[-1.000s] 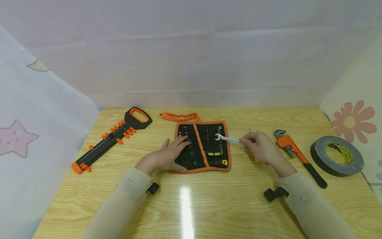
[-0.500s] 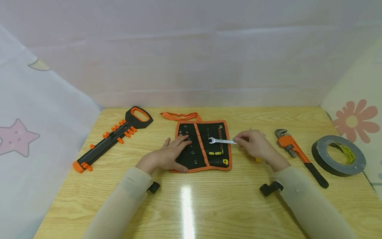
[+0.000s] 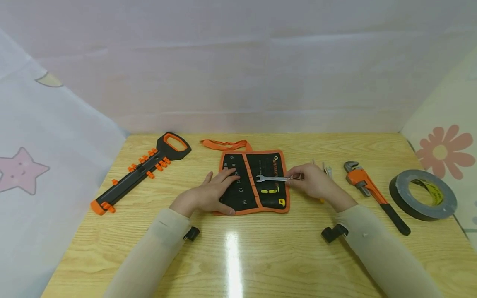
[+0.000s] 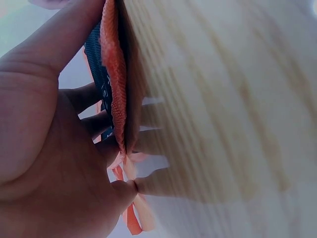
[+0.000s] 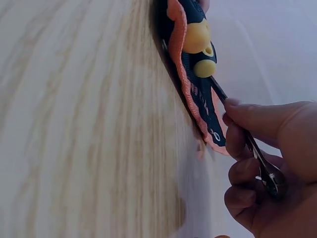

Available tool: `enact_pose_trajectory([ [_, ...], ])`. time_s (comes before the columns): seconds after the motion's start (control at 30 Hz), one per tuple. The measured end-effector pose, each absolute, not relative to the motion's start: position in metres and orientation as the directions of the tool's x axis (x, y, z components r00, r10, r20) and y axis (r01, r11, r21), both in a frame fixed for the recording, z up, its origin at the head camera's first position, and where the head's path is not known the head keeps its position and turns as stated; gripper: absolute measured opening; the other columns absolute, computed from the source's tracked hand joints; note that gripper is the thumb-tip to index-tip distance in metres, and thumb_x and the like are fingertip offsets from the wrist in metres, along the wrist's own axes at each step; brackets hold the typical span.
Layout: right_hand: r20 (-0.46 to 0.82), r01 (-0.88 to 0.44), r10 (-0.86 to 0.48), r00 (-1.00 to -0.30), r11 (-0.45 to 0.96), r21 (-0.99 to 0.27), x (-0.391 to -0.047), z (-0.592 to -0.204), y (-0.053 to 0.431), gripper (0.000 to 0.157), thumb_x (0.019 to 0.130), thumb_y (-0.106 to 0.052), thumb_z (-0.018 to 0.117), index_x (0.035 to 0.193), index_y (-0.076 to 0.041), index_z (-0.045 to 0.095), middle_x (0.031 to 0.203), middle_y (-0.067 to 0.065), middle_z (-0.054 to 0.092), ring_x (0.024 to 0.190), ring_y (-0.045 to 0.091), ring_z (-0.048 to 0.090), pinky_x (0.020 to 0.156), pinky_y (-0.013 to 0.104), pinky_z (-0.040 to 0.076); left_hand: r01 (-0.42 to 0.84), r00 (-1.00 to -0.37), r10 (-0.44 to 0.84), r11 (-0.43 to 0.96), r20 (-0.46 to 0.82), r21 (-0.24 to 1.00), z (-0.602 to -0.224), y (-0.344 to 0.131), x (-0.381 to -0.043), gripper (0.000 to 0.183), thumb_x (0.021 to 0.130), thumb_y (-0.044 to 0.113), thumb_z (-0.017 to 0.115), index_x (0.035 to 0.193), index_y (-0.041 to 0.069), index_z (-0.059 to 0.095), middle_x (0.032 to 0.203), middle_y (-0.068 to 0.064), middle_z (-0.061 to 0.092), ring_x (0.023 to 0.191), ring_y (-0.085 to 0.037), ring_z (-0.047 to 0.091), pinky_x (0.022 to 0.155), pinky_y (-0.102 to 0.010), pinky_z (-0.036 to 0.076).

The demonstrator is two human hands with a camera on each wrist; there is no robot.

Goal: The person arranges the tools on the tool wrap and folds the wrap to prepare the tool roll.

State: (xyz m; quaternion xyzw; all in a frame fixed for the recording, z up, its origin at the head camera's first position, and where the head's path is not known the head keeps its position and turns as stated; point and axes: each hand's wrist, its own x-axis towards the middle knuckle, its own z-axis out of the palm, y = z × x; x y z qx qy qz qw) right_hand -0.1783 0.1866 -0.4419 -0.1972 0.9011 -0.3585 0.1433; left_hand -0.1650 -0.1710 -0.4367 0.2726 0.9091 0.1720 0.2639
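Note:
A black tool pouch [image 3: 261,159] with orange edging and printed size numbers lies unrolled at the table's middle. My left hand [image 3: 208,194] rests spread on its left part, holding the fabric down; the thumb lies near the lower edge. Between thumb and fingers, my right hand [image 3: 313,182] pinches a silver combination wrench [image 3: 270,179]. The wrench lies sideways over the pouch's right panel, its open end pointing left near the orange dividing strip. In the right wrist view, the wrench's ring end [image 5: 275,183] sits inside the palm. Yellow-ended tools [image 5: 198,37] sit in the pouch.
Partly hidden behind my right hand are small metal tools [image 3: 328,170]. Farther right lie an orange pipe wrench [image 3: 365,184] and a grey tape roll [image 3: 396,192]. A black rack with orange clips [image 3: 128,182] lies left. An orange strap [image 3: 223,145] trails behind the pouch.
My right hand has moved left with the wrench, bringing its open end from the pouch's right side to near the dividing strip. The left hand has stayed in place.

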Motion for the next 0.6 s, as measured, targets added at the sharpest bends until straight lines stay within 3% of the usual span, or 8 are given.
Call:
enact_pose_trajectory([
  [0.23,-0.082,-0.318,-0.5,-0.862,0.659,-0.681,-0.179,-0.444,0.184,0.021,0.106,-0.017,0.071,0.12,-0.007,0.082,0.105,0.006,0.08,0.085,0.013,0.067,0.078,0.037,0.055,0.399,-0.712,0.584,0.794,-0.391,0.459,-0.437,-0.171,-0.165,0.112,0.091,0.05,0.087,0.175,0.02,0.019,0.184,-0.006,-0.002,0.171,-0.033,-0.004,0.135,-0.065,-0.004],
  [0.6,-0.065,-0.364,-0.527,-0.848,0.667,-0.651,-0.181,-0.445,0.176,0.022,0.106,-0.015,0.071,0.123,-0.006,0.082,0.097,0.004,0.075,0.072,0.013,0.055,0.069,0.032,0.047,0.407,-0.708,0.591,0.789,-0.386,0.461,-0.435,-0.171,-0.164,0.112,0.091,0.05,0.086,0.175,0.02,0.019,0.184,-0.006,-0.003,0.171,-0.033,-0.005,0.135,-0.066,-0.005],
])
